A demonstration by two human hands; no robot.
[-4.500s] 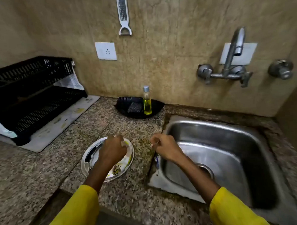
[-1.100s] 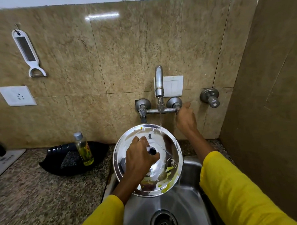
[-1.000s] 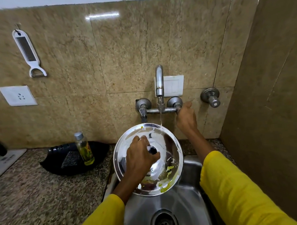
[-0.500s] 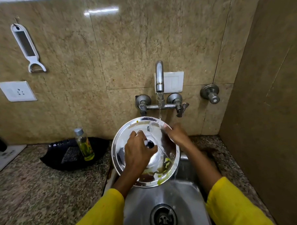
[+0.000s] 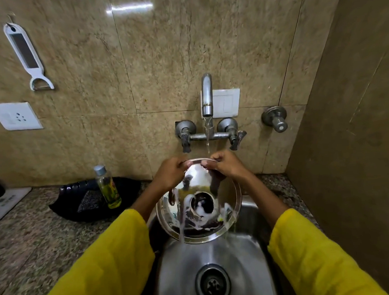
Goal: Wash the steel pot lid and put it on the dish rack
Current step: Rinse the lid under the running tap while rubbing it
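Observation:
The round steel pot lid (image 5: 200, 216) is held tilted over the sink (image 5: 213, 269), its shiny inner side toward me, with water running off its lower edge. My left hand (image 5: 170, 176) grips the lid's top rim on the left. My right hand (image 5: 226, 166) grips the same rim on the right, thumb on the edge. The tap (image 5: 207, 97) above runs a thin stream onto the top of the lid. The dish rack is out of view.
A small bottle of yellow liquid (image 5: 107, 188) stands on a black tray (image 5: 84, 201) on the granite counter left of the sink. A wall corner closes in on the right. A peeler (image 5: 28, 57) and a socket (image 5: 16, 116) are on the wall.
The lid was carried from the counter to the sink and the tap opened. My right hand left the tap handle and now holds the rim; the lid has been turned over under the stream.

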